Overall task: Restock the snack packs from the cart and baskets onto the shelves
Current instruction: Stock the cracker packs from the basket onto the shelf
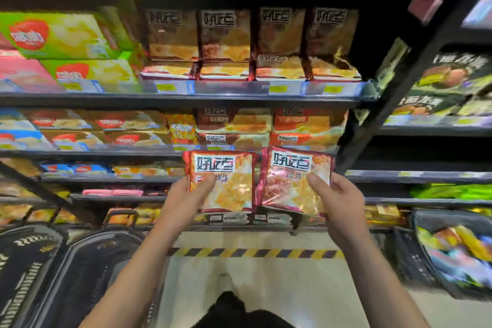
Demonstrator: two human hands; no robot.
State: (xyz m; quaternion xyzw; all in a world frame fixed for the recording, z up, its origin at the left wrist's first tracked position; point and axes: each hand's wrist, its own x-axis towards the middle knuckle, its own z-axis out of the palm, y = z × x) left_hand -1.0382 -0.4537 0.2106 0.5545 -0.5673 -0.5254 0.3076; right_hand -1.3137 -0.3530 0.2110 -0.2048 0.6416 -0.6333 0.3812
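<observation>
I hold two snack packs side by side in front of the shelves. My left hand [183, 200] grips the left snack pack [226, 184], red-edged with yellow biscuits printed on it. My right hand [338, 200] grips the right snack pack [290, 181], darker red with a white label. Both are upright, faces toward me, edges touching. Behind them, matching packs [250, 42] fill the upper shelf and lie stacked [269, 128] on the shelf just above my hands.
Green and pink boxes [61, 45] fill the upper left shelf. Two black baskets [80, 274] stand at lower left. A basket with mixed packs [458, 250] sits at lower right. A black upright post [399, 88] divides the shelving. Yellow-black floor tape [255, 253] runs below.
</observation>
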